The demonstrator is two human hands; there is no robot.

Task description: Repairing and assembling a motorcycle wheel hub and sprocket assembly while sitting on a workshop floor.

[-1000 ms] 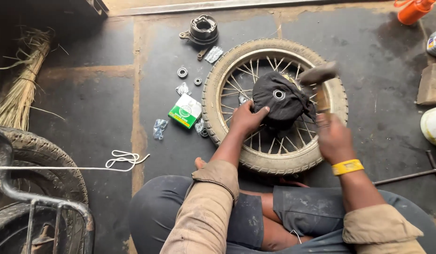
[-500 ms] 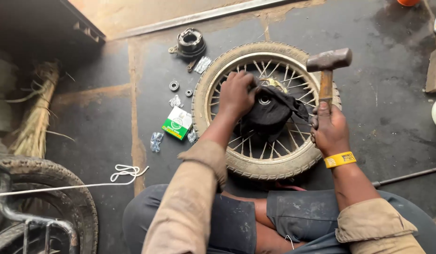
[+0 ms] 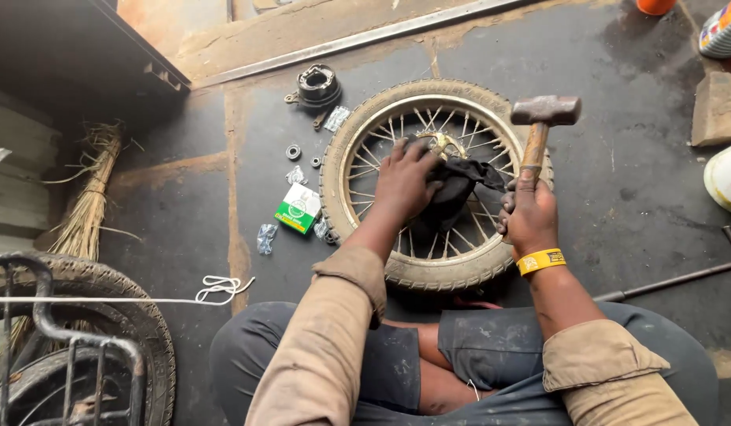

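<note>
The hammer (image 3: 543,130) has risen since the earlier frame. The wheel (image 3: 436,181) lies flat on the floor (image 3: 634,197) — left hand (image 3: 403,180) presses a black cloth (image 3: 460,185) on its hub, right hand (image 3: 529,213) fingers closed round the handle. Box (image 3: 298,209), bearings (image 3: 293,151) lie left.

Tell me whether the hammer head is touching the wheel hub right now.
Apart. The head view shows the hammer head raised over the tyre, gripped by the right hand, well clear of the hub, where the left hand presses a dark cloth.
</note>
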